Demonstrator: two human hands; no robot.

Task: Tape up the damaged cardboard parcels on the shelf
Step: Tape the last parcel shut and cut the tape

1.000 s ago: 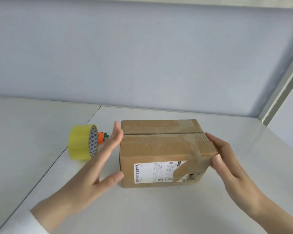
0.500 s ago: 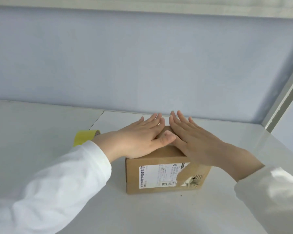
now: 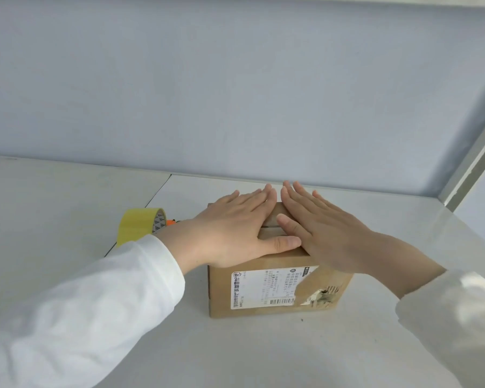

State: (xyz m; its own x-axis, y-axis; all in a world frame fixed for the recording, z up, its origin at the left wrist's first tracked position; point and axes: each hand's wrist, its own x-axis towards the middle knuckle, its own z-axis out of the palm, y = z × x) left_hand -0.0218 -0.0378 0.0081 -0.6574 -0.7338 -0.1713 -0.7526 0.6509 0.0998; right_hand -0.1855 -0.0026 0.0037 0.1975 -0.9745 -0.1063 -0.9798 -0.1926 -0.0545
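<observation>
— Where does the cardboard parcel (image 3: 263, 289) sit now?

— On the white shelf (image 3: 263, 354), label (image 3: 263, 288) facing the camera, in the same spot as a second ago. The torn patch (image 3: 322, 296) at its lower front right corner is still bare.

— And the hands?

— That is the change. A second ago they flanked the parcel, one at each end. Now both lie flat on its top: the left hand (image 3: 235, 231) covers the left half and the right hand (image 3: 319, 233) the right. Their fingers are straight and point toward the back wall (image 3: 235, 93), and the thumbs nearly meet. Neither grips anything — they press palms down.

— Can you see the flaps?

— Only a sliver of the dark seam (image 3: 272, 226), between the thumbs. It looks as though the flaps are being held shut.

— So has any taping begun?

— I think not. The yellow tape roll (image 3: 139, 224) stands on edge just left of the parcel, partly behind the left sleeve (image 3: 95, 303) and untouched, with a small orange thing (image 3: 170, 222) beside it. I judge this to be the preparing step: one hand must let go to fetch the roll, and the flaps may spring up when it does.
</observation>
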